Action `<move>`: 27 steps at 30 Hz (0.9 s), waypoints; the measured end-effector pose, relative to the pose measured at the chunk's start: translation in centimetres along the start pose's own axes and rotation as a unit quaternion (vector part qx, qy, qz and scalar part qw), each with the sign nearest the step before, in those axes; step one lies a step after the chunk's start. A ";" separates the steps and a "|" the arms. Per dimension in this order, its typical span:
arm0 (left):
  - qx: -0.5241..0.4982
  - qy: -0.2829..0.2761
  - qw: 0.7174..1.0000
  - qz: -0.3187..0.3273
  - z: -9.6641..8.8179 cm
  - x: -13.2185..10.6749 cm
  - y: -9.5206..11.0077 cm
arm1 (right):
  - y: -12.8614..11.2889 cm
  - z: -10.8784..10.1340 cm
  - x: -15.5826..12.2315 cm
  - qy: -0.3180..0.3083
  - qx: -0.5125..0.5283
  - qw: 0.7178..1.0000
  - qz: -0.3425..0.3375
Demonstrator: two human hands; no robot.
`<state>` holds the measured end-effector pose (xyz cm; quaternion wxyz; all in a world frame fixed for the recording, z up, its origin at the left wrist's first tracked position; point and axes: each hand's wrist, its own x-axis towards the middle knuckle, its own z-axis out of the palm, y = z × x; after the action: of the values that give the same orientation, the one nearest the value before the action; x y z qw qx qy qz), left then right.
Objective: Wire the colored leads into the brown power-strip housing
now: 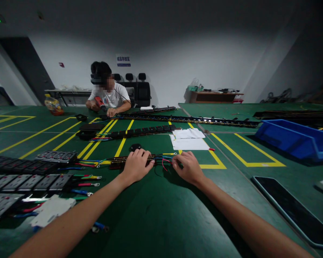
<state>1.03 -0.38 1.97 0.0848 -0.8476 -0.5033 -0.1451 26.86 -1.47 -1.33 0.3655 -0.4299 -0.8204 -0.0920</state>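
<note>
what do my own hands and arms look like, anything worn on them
The left hand and right hand are bare, without gloves. Both forearms are uncovered to the picture's edge: no sleeve, watch or bracelet shows, and no ring can be made out.

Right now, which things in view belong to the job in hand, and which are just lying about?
Apparently in the job:
slim dark strip with brass-coloured rails, under the left hand;
thin red and blue wires at its end, by the right hand.

Seemingly lying about:
black phone with pale blue rim;
open blue plastic bin;
yellow-capped clear bottle.
</note>
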 end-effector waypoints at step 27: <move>0.000 0.001 1.000 0.001 0.0 0.0 0.0 | 0.7 0.6 0.2 -0.031 -0.053 0.991 0.119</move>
<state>1.00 -0.42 1.99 0.0854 -0.8482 -0.5020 -0.1461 27.05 -0.67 -1.75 0.3247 -0.5458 -0.7685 -0.0779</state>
